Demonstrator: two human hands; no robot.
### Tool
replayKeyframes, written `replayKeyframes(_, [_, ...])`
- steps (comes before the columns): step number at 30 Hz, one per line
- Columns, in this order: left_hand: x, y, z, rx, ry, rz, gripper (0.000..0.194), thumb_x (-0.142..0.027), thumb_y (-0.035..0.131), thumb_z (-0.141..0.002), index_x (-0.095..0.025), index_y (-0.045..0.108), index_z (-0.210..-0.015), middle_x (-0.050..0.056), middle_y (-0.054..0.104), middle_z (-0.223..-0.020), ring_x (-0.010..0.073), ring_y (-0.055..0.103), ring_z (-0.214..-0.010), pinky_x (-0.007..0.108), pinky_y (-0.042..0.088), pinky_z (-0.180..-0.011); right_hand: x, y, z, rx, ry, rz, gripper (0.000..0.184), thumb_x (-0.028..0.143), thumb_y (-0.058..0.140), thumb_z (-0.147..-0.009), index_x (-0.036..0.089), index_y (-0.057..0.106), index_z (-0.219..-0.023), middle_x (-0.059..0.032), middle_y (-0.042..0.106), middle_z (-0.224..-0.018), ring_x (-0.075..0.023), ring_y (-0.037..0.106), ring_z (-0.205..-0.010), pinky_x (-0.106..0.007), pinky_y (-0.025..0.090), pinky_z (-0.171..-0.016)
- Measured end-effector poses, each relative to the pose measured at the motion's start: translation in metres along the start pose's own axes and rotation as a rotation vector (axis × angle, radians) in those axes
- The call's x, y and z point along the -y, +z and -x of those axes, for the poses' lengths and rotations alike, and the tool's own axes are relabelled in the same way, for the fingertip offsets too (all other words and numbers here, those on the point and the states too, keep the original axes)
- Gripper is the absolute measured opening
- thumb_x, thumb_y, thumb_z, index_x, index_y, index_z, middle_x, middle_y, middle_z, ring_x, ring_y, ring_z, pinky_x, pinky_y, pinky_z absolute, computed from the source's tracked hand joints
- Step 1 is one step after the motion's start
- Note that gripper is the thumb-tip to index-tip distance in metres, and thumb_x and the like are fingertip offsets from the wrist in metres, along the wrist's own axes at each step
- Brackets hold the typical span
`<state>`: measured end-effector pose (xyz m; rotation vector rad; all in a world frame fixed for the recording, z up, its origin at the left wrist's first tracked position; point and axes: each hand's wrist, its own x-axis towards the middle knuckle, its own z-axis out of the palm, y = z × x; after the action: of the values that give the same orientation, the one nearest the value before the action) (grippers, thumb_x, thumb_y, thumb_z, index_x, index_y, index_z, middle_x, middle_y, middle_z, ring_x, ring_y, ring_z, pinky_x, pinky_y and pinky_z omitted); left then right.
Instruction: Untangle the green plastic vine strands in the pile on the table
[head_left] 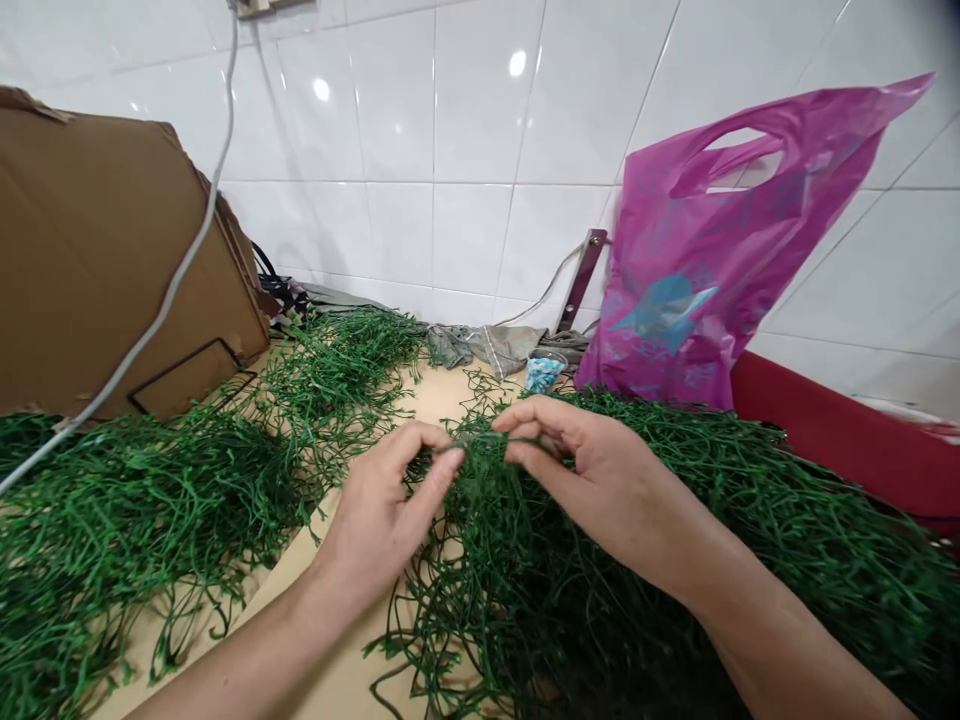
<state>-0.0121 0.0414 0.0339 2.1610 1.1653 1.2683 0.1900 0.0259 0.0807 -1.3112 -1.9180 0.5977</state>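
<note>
Two green strands (486, 438) are pinched between thumb and forefinger, fingertips nearly closed, by the left hand (397, 495) and right hand (581, 460) (exact strand count unclear), left of the pink bag (697, 250); green stems (525, 580) are spread below it.
</note>
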Motion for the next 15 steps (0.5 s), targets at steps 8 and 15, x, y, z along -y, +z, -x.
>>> replayKeyframes(8, [0.000, 0.001, 0.001, 0.004, -0.306, 0.342, 0.026, -0.045, 0.049, -0.100, -0.022, 0.054, -0.091, -0.004, 0.051, -0.073, 0.0093, 0.048, -0.056, 0.021, 0.041, -0.052, -0.005, -0.014, -0.004, -0.142, 0.017, 0.144, 0.021, 0.023, 0.047, -0.095, 0.021, 0.066, -0.088, 0.0022, 0.064, -0.065, -0.0122, 0.051, -0.051, -0.025, 0.039, -0.052])
replayKeyframes(15, [-0.002, 0.002, -0.002, -0.105, -0.461, 0.485, 0.028, -0.052, 0.050, -0.098, -0.025, 0.050, -0.095, -0.004, 0.054, -0.077, 0.0089, 0.041, -0.053, 0.018, 0.031, -0.042, -0.013, -0.021, -0.006, -0.222, 0.072, 0.184, 0.020, 0.027, 0.048, -0.094, 0.020, 0.067, -0.092, 0.0006, 0.067, -0.068, -0.0132, 0.054, -0.052, -0.026, 0.040, -0.050])
